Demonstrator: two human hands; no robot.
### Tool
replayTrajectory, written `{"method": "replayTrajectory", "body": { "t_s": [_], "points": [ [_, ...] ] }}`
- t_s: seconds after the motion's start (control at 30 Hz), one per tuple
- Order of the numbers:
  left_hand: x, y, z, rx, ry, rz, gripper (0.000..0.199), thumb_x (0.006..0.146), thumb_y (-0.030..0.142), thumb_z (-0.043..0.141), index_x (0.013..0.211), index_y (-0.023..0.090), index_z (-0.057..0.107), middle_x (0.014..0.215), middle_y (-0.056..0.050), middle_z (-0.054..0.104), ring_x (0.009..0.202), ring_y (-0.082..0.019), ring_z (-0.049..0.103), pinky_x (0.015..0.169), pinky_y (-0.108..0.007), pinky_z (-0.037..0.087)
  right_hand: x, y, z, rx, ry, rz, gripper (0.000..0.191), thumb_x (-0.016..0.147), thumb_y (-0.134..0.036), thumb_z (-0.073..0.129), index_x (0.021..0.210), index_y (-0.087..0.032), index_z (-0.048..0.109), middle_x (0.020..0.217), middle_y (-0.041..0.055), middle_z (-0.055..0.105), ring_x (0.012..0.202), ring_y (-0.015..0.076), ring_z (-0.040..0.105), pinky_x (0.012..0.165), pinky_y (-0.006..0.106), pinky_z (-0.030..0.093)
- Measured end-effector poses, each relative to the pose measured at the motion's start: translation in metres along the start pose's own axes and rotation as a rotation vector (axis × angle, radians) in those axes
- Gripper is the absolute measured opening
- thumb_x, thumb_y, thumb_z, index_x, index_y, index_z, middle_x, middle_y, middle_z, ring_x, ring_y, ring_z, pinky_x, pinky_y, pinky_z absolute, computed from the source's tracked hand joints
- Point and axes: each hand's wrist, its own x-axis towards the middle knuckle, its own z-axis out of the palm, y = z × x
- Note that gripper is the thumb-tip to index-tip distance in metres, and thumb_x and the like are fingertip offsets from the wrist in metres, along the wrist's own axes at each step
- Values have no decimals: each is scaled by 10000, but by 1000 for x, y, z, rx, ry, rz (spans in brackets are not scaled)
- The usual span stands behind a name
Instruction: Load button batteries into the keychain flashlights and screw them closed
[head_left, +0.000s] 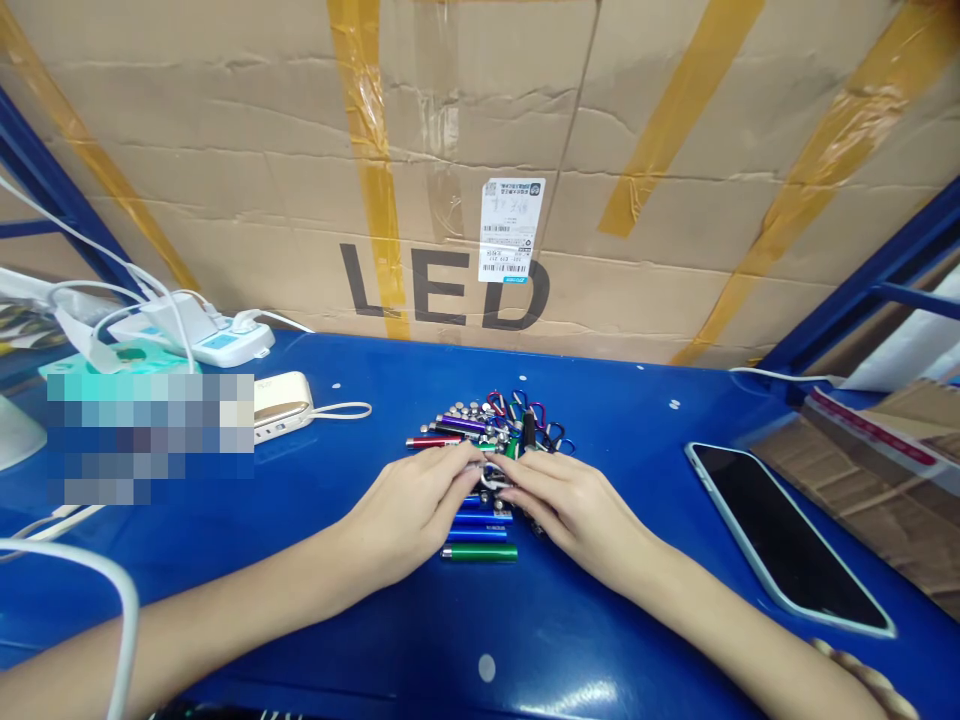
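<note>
Tubes [480,536] lay loose at the centre of the frame — in my judgement they could roll away, if the heel of a hand brushed them. Small round pieces [486,408], just above the centre, could scatter by the same cause. My left hand [420,505] and right hand [574,505] were half curled, thumbs near fingers, and pinched between them a pale looped piece [493,482] over the pile; how firmly, I could not tell.

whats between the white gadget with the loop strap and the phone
In the head view, a cluster of shiny coloured tubes and smaller parts, with the left hand and right hand over some of it.
</note>
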Motion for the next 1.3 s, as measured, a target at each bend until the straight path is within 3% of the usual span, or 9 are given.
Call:
{"method": "replayTrajectory", "body": {
  "t_s": [0.17, 0.43, 0.7, 0.87, 1.13, 1.3],
  "points": [
    [-1, 1, 1, 56, -3, 102, 254, 922, 305, 313, 901, 200, 543, 819, -6, 646, 748, -146, 607, 655, -245, 458, 0, -3, -1, 16, -62, -44, 252, 911, -263, 406, 1020, -138, 596, 761, 51, 632, 673, 150, 577, 645, 292, 467],
    [-1, -1, 0, 113, 40, 234, 312, 932, 317, 296, 864, 184, 570, 742, -8, 631, 677, -128, 578, 615, -228, 426, -1, -4, 2, 25, 33, -138, 230, 900, -228, 421, 885, -102, 613, 613, 23, 538, 546, 126, 473, 542, 260, 418],
    [-2, 0, 1, 107, 49, 217, 303, 932, 318, 297, 878, 185, 564, 782, -16, 634, 717, -133, 587, 649, -237, 452, 0, -9, 3, 105, 116, -61, 238, 905, -212, 401, 820, -135, 611, 609, 21, 539, 547, 117, 471, 548, 249, 421],
    [-2, 3, 3, -11, 30, 164, 232, 923, 307, 329, 987, 189, 520, 894, -26, 646, 811, -150, 605, 706, -261, 480, -1, -8, 4, 154, 188, -6, 240, 899, -220, 413, 802, -141, 618, 617, 23, 538, 555, 113, 464, 543, 244, 421],
    [-3, 4, 3, -70, 79, 110, 232, 903, 273, 393, 1078, 180, 514, 1017, -50, 634, 934, -165, 594, 813, -293, 485, -1, -2, -1, 86, 270, 38, 200, 885, -184, 444, 846, -107, 625, 580, 7, 515, 534, 103, 443, 533, 235, 410],
    [-4, 0, 7, -10, 77, 183, 244, 895, 285, 414, 1028, 169, 582, 892, -49, 675, 781, -156, 637, 710, -265, 514, 0, -1, 0, -6, 319, 22, 206, 884, -185, 446, 854, -90, 626, 590, 19, 513, 537, 107, 450, 536, 237, 409]
  ]
}}
